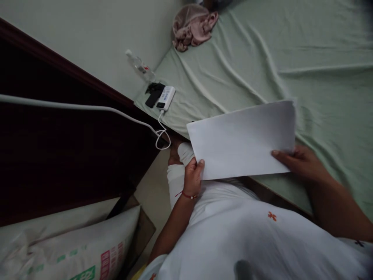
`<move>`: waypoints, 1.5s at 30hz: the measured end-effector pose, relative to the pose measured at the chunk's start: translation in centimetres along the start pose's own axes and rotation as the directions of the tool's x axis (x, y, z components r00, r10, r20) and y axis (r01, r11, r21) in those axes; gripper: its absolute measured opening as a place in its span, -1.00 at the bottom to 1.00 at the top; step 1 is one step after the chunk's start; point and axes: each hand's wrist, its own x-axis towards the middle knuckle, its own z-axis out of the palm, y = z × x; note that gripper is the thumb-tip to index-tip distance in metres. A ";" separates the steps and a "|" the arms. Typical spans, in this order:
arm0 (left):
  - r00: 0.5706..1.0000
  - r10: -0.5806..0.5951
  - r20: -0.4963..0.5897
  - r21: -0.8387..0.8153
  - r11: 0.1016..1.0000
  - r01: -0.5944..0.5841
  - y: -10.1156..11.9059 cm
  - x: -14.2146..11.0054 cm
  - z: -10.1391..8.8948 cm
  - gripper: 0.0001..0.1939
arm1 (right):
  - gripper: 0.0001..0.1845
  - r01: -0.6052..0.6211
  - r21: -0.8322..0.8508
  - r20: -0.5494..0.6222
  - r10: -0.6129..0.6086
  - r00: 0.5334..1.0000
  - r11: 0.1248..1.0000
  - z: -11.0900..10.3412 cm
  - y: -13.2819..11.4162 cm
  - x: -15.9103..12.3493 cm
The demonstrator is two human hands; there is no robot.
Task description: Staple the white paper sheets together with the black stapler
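White cloth of the person's shirt fills the bottom, with a little orange flower on it. Just past the shirt is a big white paper, held up over the edge of a pale green sheet. The left hand pinches the paper at its near left corner, with the thumb on top and the other fingers mostly hidden. The right hand holds the right side of it the same way, thumb on top and fingers tucked under (I cannot tell if it is one page or a few). So both hands are closed on the paper, one at each end. A thin red bracelet goes around the left wrist. On the green sheet, near the wall, lies a small white box with a dark end, and a curly white cord runs up to it. Some black things lie right beside the box, and a clear bottle is near them. Farther off is a crumpled pink cloth. Down on the left, below a dark brown board, is a fat white sack with red and green print
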 end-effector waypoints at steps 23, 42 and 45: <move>0.996 -0.089 -0.024 0.026 0.996 0.090 -1.5 -0.3 0.0 -0.41 | -0.67 0.144 0.194 -0.168 -0.112 0.979 0.970 0.9 -1.0 0.5; 0.997 -0.080 0.002 0.095 0.992 0.079 -1.3 -0.6 0.2 -0.33 | -0.64 0.218 0.279 -0.313 -0.126 0.941 0.935 1.1 -0.7 1.4; 0.994 -0.089 -0.055 0.024 0.996 0.091 -1.5 -0.5 0.4 -0.30 | -0.64 0.210 0.283 -0.300 -0.122 0.946 0.936 1.1 -0.9 1.2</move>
